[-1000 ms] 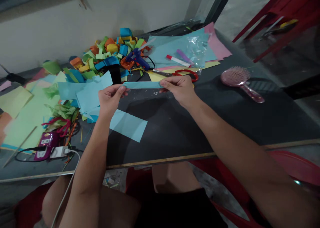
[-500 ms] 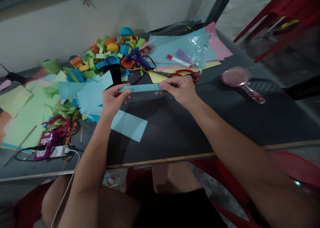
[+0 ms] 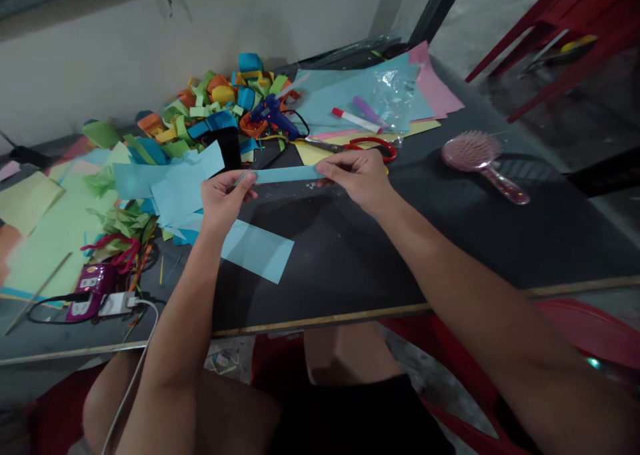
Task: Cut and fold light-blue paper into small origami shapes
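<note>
A narrow light-blue paper strip [image 3: 286, 174] is stretched level between my two hands, above the dark table. My left hand [image 3: 224, 194] pinches its left end between thumb and fingers. At the right end, my right hand [image 3: 357, 178] grips it the same way, just in front of the red-handled scissors [image 3: 387, 150]. Light-blue paper pieces [image 3: 177, 192] lie beside and behind my left hand, and a blue rectangle [image 3: 260, 250] rests on the table below the strip.
Folded colored paper pieces [image 3: 200, 108] are heaped at the back, beside a blue glue gun [image 3: 277, 115]. A pink hairbrush [image 3: 483, 162] lies right. A purple power outlet [image 3: 93, 288] with cables sits front left. Markers [image 3: 357, 120] lie on paper sheets.
My left thumb has shifted slightly on the strip's left end. Both hands still hold the strip, and the whole view has moved very slightly.
</note>
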The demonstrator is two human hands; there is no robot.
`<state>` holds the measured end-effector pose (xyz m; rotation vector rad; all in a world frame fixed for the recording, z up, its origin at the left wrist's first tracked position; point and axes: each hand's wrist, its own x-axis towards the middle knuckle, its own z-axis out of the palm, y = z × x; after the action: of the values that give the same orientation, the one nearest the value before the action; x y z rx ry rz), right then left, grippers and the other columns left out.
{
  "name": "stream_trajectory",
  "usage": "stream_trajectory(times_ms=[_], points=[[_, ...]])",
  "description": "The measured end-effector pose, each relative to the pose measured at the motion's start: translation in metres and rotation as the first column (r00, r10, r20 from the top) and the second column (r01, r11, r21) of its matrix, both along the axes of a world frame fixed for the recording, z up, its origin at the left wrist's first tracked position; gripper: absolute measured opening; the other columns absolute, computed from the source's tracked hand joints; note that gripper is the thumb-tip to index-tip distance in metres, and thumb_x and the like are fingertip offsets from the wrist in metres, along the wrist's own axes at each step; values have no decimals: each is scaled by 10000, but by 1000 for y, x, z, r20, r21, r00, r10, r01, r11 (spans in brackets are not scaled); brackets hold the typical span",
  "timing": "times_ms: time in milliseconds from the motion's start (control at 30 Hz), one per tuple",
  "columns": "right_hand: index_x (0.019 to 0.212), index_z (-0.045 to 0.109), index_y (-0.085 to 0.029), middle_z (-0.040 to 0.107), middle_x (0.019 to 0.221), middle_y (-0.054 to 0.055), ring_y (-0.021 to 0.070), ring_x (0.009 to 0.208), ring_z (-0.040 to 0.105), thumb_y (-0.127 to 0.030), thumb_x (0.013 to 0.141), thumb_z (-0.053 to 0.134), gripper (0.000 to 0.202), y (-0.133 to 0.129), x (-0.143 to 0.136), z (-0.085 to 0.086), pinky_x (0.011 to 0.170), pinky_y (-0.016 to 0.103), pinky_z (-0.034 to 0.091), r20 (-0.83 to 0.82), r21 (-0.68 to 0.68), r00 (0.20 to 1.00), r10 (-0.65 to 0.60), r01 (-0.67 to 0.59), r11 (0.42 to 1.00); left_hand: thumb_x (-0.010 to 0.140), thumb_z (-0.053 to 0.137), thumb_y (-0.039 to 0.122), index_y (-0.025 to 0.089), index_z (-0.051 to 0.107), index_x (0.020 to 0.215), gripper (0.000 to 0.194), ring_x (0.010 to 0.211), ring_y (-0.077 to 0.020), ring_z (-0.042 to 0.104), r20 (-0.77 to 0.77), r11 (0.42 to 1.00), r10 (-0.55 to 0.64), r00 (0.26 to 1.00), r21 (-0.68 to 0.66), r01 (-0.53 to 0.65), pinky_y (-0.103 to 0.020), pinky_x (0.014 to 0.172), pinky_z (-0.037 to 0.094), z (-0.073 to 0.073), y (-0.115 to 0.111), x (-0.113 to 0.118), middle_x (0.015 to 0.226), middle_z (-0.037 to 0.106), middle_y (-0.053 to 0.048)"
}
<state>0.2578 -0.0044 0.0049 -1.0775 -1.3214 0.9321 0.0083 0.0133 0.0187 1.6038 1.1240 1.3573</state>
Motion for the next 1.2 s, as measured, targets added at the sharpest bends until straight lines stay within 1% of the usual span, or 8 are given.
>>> stream_trajectory(times_ms=[167, 300, 400, 600, 733, 900, 1033, 1200], points=[[750, 775, -208, 673, 609, -3, 125, 522, 647, -448, 715, 804, 244, 0, -1, 1, 565, 281, 584, -35, -6, 999, 5, -5, 1000, 736, 764, 570, 183, 768, 779, 389, 480, -105, 623, 16, 1000, 0, 1000, 2, 0, -211, 471, 510, 2, -1, 1, 538, 654, -8], [742, 772, -211, 697, 635, 1, 130, 528, 652, -472, 695, 811, 268, 0, 0, 1, 567, 289, 597, -23, 1, 1000, -15, 15, 1000, 736, 776, 540, 182, 779, 826, 370, 509, -105, 637, 8, 999, -45, 999, -14, 45, -203, 488, 518, 2, 0, 1, 582, 682, -21], [726, 769, -218, 717, 666, 9, 132, 528, 649, -435, 702, 815, 223, -1, 1, 3, 574, 301, 599, -4, 33, 1000, -22, 22, 999, 726, 784, 537, 182, 779, 816, 366, 516, -107, 646, 10, 999, -38, 999, -24, 39, -200, 477, 511, 1, -1, 1, 611, 696, -28], [747, 782, -209, 703, 622, 13, 137, 548, 647, -343, 743, 792, 135, -3, 1, 3, 603, 300, 584, 66, 53, 998, -20, 16, 998, 716, 796, 523, 175, 781, 769, 353, 511, -111, 651, -18, 1000, -6, 1000, -6, 6, -213, 488, 524, -1, -1, 3, 602, 699, -30], [751, 781, -212, 703, 627, 3, 132, 551, 649, -369, 741, 788, 158, -1, 2, 1, 601, 289, 584, 55, 57, 998, -24, 21, 998, 693, 811, 517, 168, 785, 768, 357, 506, -102, 649, -21, 1000, 16, 1000, -12, -16, -209, 505, 543, 0, -3, 6, 607, 708, -24], [756, 782, -210, 698, 609, 0, 129, 543, 647, -402, 738, 792, 193, 0, 3, -1, 579, 279, 580, 57, 79, 998, -20, 15, 997, 691, 799, 558, 165, 785, 776, 402, 532, -112, 671, -40, 1000, 14, 999, -7, -14, -219, 529, 571, 2, -5, 7, 637, 723, -28], [770, 783, -205, 697, 612, 6, 124, 538, 642, -383, 744, 792, 180, 0, 3, -1, 577, 274, 576, 33, 70, 999, -2, -1, 998, 719, 768, 586, 170, 781, 789, 422, 546, -113, 679, -67, 1000, -5, 998, 11, 5, -216, 529, 574, 2, -5, 6, 652, 729, -34], [772, 776, -202, 710, 654, 13, 132, 545, 654, -404, 744, 792, 205, 3, 4, -3, 572, 284, 577, 37, 57, 999, 9, -11, 998, 781, 703, 601, 150, 772, 836, 460, 566, -111, 688, -117, 999, -28, 993, 34, 32, -208, 546, 572, 1, -6, 5, 671, 731, -42]])
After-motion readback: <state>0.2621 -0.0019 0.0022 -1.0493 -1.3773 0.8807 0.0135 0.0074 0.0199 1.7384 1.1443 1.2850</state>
